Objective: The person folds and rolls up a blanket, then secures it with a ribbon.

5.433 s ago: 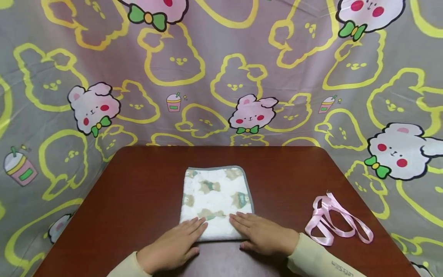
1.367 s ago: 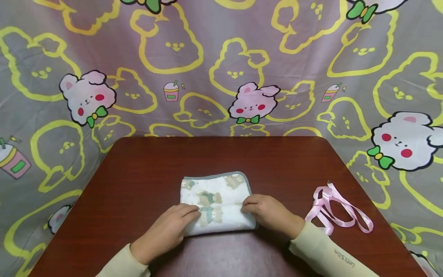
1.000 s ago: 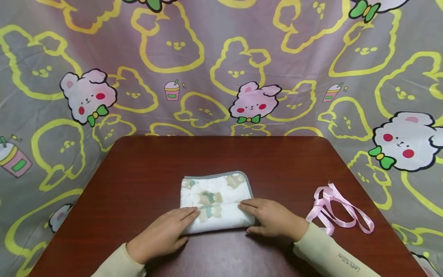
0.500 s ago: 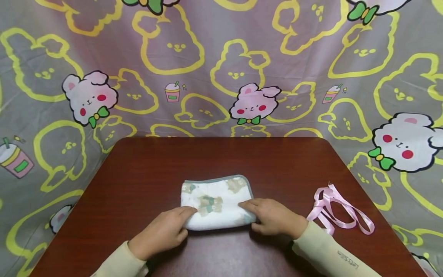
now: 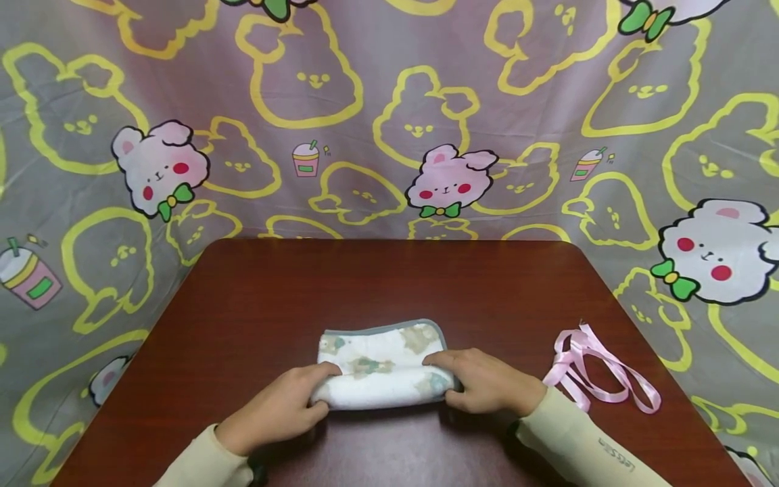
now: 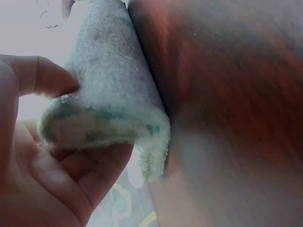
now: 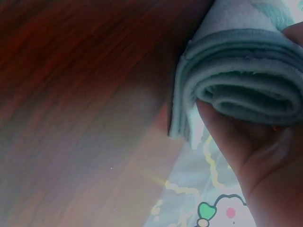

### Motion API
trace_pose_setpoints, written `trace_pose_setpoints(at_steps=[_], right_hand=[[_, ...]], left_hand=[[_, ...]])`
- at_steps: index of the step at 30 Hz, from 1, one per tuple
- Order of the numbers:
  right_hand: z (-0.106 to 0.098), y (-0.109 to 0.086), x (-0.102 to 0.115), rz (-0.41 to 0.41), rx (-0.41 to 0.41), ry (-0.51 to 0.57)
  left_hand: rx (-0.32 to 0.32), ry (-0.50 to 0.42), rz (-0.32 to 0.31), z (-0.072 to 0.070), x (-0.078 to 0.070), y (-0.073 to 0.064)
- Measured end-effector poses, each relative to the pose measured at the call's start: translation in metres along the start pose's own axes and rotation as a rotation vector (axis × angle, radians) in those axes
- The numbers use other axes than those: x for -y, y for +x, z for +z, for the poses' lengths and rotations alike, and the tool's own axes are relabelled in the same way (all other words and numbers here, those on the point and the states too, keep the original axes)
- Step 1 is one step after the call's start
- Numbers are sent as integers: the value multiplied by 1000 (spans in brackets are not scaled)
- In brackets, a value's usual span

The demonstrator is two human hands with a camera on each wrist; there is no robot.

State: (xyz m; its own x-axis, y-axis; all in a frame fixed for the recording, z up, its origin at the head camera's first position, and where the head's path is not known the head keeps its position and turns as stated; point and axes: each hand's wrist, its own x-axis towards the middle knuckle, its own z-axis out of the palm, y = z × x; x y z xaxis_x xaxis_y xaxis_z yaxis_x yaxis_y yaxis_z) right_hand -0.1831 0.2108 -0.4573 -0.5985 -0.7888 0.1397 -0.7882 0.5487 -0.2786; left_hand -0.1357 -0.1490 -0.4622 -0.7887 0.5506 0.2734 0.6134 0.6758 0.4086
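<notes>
A white fluffy towel [image 5: 380,391] with tan bears and grey-green trim lies at the middle front of the table, its near part rolled up and its far part flat. My left hand [image 5: 282,402] grips the left end of the roll, the thumb at the near side and fingers over the top. At the opposite end, my right hand [image 5: 489,382] holds the roll the same way. The right wrist view shows the coiled layers of the towel [image 7: 246,75] edge-on. In the left wrist view, finger and thumb pinch the soft roll [image 6: 106,66] from both sides.
A loosely looped pink ribbon [image 5: 599,392] lies on the right side of the brown table [image 5: 262,291]. Behind and beside the table hangs a grey curtain [image 5: 365,40] printed with bunnies and yellow outlines.
The towel lay folded flat under both hands at first. Its near edge has since been rolled away from me, the flat part has shortened, and the hands now grip the roll's ends.
</notes>
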Motion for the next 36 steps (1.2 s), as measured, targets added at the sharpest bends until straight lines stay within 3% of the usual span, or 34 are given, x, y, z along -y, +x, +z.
trace_pose_setpoints(at_steps=[5, 11, 15, 18, 24, 31, 36], right_hand=[[0, -1, -3, -13, -20, 35], [1, -4, -7, 32, -30, 83], [2, -6, -8, 105, 33, 129], [4, -7, -9, 111, 72, 156], [7, -8, -14, 64, -13, 147], [6, -9, -21, 124, -44, 234], [6, -7, -28, 97, -103, 282]], left_hand=[[22, -56, -42, 1, 6, -2], [132, -129, -110, 4, 19, -5], [139, -150, -60, 5, 24, -5], [114, -147, -11, 4, 25, -5], [72, -95, 25, 4, 25, -7], [94, -92, -35, 4, 26, -8], [134, -185, -119, 1, 27, -8]])
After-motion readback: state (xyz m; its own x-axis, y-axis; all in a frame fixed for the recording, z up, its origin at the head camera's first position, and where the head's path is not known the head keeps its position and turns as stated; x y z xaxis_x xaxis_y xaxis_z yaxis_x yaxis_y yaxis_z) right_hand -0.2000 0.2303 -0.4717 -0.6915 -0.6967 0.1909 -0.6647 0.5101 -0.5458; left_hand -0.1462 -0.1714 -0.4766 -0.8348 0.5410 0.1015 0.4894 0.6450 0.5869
